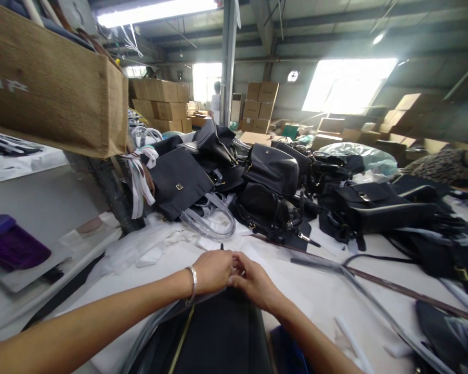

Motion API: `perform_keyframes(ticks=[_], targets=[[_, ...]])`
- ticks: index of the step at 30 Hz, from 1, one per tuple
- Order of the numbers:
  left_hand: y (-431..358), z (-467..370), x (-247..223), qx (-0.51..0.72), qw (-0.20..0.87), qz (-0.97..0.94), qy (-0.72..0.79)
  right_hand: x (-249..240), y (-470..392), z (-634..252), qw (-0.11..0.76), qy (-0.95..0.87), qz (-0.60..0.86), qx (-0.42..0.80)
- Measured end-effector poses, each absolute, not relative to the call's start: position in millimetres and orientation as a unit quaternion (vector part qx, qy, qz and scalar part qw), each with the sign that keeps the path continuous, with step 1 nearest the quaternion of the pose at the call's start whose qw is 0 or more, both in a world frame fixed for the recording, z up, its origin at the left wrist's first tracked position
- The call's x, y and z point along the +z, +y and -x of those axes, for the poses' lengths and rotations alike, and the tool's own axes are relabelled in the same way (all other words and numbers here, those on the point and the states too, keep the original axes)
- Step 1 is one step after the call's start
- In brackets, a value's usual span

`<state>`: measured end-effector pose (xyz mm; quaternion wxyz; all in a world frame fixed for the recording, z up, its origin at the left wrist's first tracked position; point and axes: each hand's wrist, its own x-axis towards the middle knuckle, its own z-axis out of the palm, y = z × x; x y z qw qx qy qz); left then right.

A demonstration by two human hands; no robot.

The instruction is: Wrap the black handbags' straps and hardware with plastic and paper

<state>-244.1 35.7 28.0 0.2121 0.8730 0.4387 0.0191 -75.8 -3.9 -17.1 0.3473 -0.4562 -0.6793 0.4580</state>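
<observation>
A black bag [226, 337] with a gold zip down its left part lies on the table right in front of me. Over its far end, my left hand [213, 271], with a silver bracelet at the wrist, is closed, its fingers bent inward. My right hand [256, 284] meets it there, thumb and fingers pinched together, fingertips touching the left hand. A small dark tip [222, 246] pokes up behind my left hand; whether it belongs to a strap I cannot tell. Whatever the fingers hold is hidden between them. Clear plastic lies along the bag's left side.
Black bags [273, 166] are heaped across the table, with white paper [159, 244] around them. A brown burlap bag [54, 88] hangs at upper left above a purple container [13, 241]. At far right is a person's patterned sleeve [440, 165]. Cardboard boxes [164, 98] stand behind.
</observation>
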Motion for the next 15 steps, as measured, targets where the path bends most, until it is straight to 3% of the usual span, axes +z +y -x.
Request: perform_keyframes(ticks=[4, 10, 12, 13, 15], targets=[[38, 247, 25, 0.037, 0.308, -0.839, 0.447, -27, 1, 90, 0.338, -0.672, 0.446, 0.485], [23, 283, 33, 0.053, 0.466, -0.756, 0.457, -12, -2, 84, 0.28, -0.739, 0.449, 0.417], [5, 314, 38, 0.029, 0.558, -0.714, 0.422, -9, -5, 80, 0.281, -0.755, 0.43, 0.407], [-6, 332, 40, 0.008, 0.67, -0.639, 0.378, -9, -6, 78, 0.282, -0.762, 0.424, 0.4], [-24, 366, 44, 0.013, 0.791, -0.51, 0.338, -13, -8, 75, 0.285, -0.768, 0.427, 0.383]])
